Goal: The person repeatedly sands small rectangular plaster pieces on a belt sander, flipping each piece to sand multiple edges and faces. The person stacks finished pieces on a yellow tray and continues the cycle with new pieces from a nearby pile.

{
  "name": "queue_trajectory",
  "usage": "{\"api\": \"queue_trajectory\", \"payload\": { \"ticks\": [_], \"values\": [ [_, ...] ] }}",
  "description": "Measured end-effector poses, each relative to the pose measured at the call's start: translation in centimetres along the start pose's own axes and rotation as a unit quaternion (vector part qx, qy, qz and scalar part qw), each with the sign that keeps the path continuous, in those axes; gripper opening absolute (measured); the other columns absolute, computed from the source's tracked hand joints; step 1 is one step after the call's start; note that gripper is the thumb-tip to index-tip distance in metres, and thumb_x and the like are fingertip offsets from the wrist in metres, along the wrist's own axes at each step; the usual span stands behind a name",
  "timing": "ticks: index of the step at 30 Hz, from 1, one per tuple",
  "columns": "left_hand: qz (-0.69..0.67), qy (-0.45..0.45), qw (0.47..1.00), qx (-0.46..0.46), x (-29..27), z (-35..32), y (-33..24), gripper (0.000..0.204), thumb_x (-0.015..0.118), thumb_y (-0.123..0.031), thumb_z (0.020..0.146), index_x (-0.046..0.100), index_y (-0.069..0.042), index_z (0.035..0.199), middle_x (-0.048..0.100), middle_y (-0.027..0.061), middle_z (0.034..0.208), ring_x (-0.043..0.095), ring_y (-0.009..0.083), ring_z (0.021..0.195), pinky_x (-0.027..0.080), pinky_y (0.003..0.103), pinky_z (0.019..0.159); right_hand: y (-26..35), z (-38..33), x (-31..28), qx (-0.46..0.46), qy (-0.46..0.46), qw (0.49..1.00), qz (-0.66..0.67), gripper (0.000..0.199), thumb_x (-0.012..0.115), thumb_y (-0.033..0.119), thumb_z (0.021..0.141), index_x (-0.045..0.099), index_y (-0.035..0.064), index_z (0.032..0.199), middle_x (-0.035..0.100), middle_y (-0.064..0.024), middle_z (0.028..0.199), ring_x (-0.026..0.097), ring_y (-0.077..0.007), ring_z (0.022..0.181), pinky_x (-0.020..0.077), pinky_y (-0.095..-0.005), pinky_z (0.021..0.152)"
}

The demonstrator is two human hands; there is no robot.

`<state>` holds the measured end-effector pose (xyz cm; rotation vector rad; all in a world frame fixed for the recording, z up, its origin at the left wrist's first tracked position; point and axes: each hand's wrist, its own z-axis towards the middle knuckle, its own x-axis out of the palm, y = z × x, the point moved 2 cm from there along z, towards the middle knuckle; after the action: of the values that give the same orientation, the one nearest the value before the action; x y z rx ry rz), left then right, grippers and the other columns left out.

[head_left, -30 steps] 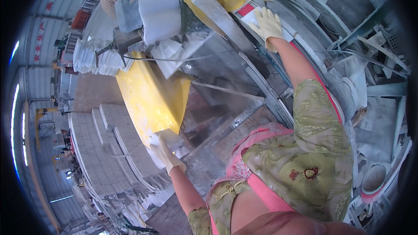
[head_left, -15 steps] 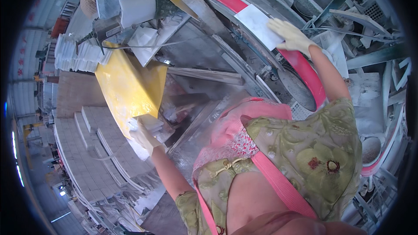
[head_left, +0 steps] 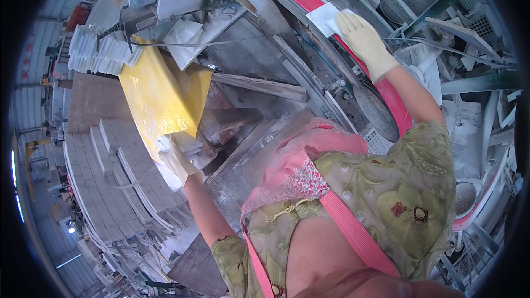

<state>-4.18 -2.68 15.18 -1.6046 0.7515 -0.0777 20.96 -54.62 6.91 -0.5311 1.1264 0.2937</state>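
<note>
Lays the gloved right hand [head_left: 364, 43] on a white tile [head_left: 319, 17] at the upper right of the frame, palm down, with fingers stretched out side by side over the tile's right part; cannot tell the thumb's place, nor any grip beneath. Has the tile set across a red belt [head_left: 398, 98], up and left of a round grey wheel [head_left: 374, 113]. Rests the gloved left hand [head_left: 178, 164] at some white pieces [head_left: 187, 144] left of centre, by the lower end of a yellow sheet [head_left: 159, 88], with a finger or the thumb over the top piece; cannot tell a pinch from a light touch. Could lose the tile off the belt's side through pressing on one edge only, or through a jerk of the belt; cannot tell running from standing. With the belt in motion, could scrape fingertips by slipping past the tile onto the red surface. Could also snag the green sleeve [head_left: 422, 152], seemingly near the belt's lower end, by leaning further to the right. At left of centre, could tip the white pieces off the sheet through a careless tug, with attention likely on the tile.
</note>
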Motion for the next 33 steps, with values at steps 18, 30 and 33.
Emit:
{"api": "queue_trajectory", "payload": {
  "ticks": [18,30,33],
  "values": [
    [-0.026,-0.05,0.998,0.021,-0.8,2.6,2.8,0.098,0.075,-0.054,0.084,0.032,-0.003,0.155,0.048,0.0202,0.148,0.053,0.032,0.13,0.045,0.046,0.106,1.8,5.2,3.1,-0.027,0.083,0.996,0.027,0.061,0.047,0.006,0.094,0.039,0.0014,0.154,0.04,-0.0188,0.16,0.036,-0.0307,0.15,0.0278,-0.0458,0.124],
    [0.178,-0.108,0.977,0.044,-1.4,3.8,2.7,0.077,0.077,-0.047,0.084,0.046,0.009,0.127,0.059,0.0361,0.128,0.062,0.0497,0.113,0.05,0.05,0.097,19.2,15.6,-4.7,0.11,0.172,0.676,0.708,0.05,0.075,0.04,0.092,0.068,0.0011,0.122,0.071,-0.0061,0.103,0.064,-0.0138,0.083,0.0519,-0.0314,0.074],
    [0.153,-0.096,0.983,0.016,-1.4,3.3,2.3,0.072,0.072,-0.044,0.091,0.047,0.006,0.137,0.062,0.0309,0.129,0.063,0.0422,0.119,0.05,0.045,0.099,33.9,14.4,-7.2,0.014,0.149,0.484,0.862,0.036,0.069,0.033,0.098,0.069,0.0036,0.118,0.068,0.0005,0.094,0.059,-0.0064,0.075,0.0461,-0.0252,0.062]
  ]
}}
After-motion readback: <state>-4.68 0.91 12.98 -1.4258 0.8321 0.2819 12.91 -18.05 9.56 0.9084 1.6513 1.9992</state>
